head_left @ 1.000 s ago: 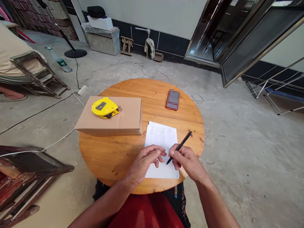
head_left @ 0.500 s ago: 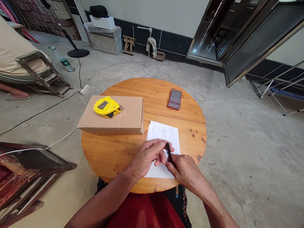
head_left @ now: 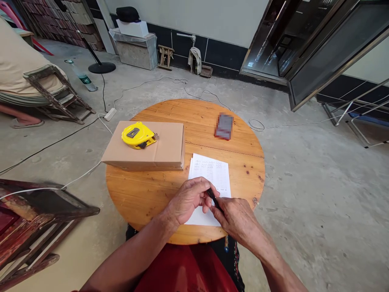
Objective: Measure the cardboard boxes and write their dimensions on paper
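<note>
A black pen (head_left: 214, 199) slants between my two hands over white paper sheets (head_left: 224, 172). My right hand (head_left: 238, 215) is closed around the pen's lower part. The thumb and fingers of my left hand (head_left: 190, 198) are closed on its upper end, partly hiding it. Small rows of writing show on the upper part of the top sheet; my hands cover much of the lower part. Left of the sheets lies a closed cardboard box (head_left: 170, 142), with a yellow tape measure (head_left: 138, 135) on top.
Everything rests on a round wooden table (head_left: 139, 194). A dark, pixelated flat object (head_left: 224, 126) lies near its far right edge. Cables run over the concrete floor. A worn wooden chair (head_left: 27, 227) stands at left; a seated person's leg (head_left: 22, 115) shows farther back.
The pen's upper end has tilted left into my left fingers, which have closed on it. My right hand keeps its hold. The box, tape measure and sheets have not moved on the table.
</note>
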Action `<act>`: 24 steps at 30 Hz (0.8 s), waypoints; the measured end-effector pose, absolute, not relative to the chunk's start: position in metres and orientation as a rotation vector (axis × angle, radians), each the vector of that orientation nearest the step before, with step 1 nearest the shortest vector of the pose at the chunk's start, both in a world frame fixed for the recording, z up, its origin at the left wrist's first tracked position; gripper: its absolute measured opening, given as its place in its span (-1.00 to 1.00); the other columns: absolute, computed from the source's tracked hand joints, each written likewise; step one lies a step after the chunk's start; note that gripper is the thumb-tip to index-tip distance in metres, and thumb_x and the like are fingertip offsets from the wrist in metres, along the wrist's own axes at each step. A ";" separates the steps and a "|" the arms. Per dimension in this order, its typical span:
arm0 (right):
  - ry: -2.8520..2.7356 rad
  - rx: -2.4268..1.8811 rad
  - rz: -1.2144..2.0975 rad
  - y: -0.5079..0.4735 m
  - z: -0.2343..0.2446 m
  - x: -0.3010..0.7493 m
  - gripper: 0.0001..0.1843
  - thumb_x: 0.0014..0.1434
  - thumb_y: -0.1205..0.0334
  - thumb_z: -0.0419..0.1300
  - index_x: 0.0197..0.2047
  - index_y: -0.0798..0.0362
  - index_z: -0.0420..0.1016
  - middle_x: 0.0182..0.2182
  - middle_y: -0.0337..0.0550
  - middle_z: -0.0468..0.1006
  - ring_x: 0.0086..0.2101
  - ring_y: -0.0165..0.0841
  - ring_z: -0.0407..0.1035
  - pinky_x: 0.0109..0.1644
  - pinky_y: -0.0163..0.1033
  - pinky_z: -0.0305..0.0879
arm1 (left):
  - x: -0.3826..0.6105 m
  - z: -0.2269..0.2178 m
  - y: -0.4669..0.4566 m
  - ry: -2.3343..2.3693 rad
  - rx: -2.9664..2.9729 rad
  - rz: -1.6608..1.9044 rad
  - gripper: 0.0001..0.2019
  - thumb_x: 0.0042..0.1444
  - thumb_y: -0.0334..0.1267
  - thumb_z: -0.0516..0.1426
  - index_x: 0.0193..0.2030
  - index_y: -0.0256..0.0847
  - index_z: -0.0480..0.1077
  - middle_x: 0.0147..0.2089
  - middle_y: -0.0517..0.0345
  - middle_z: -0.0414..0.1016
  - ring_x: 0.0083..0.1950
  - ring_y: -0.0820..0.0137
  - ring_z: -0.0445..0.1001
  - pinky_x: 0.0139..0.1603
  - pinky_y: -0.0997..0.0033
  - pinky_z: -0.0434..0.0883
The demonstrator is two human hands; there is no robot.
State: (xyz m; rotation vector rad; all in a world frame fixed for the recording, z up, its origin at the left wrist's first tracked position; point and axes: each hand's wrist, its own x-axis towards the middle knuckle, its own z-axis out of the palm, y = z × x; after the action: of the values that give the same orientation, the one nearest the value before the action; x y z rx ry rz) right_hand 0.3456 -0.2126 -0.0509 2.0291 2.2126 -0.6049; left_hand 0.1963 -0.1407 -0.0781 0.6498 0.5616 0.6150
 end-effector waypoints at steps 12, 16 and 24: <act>2.249 2.001 -1.054 -0.212 -0.044 0.352 -0.71 0.35 0.17 0.06 -0.33 0.07 0.51 -0.45 -0.15 0.58 -0.47 -0.36 0.37 -0.39 -0.30 0.02 | 0.192 -0.074 -0.137 0.497 0.538 0.520 -0.62 0.10 0.03 0.23 -0.33 -0.35 0.51 -0.28 -0.01 0.53 -0.56 0.55 0.34 -0.66 0.55 0.11; 2.281 2.022 -1.002 -0.213 -0.048 0.352 -0.74 0.34 0.19 0.07 -0.33 0.07 0.49 -0.46 -0.15 0.56 -0.47 -0.36 0.34 -0.38 -0.30 0.00 | 0.194 -0.078 -0.139 0.497 0.549 0.537 -0.67 0.09 -0.03 0.25 -0.35 -0.35 0.51 -0.35 0.07 0.48 -0.57 0.56 0.31 -0.67 0.56 0.10; 2.327 1.998 -0.844 -0.212 -0.049 0.355 -0.69 0.35 0.18 0.05 -0.38 0.07 0.46 -0.55 -0.19 0.45 -0.55 -0.39 0.23 -0.42 -0.28 -0.06 | 0.199 -0.072 -0.142 0.523 0.580 0.574 -0.71 0.00 -0.10 0.28 -0.44 -0.35 0.49 -0.46 0.10 0.45 -0.58 0.53 0.31 -0.65 0.54 0.20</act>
State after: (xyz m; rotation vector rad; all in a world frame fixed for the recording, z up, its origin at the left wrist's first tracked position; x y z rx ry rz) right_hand 0.3548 -0.2116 -0.0489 1.9985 2.3270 -0.8438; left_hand 0.1985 -0.1415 -0.0725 0.5799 0.5232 0.5738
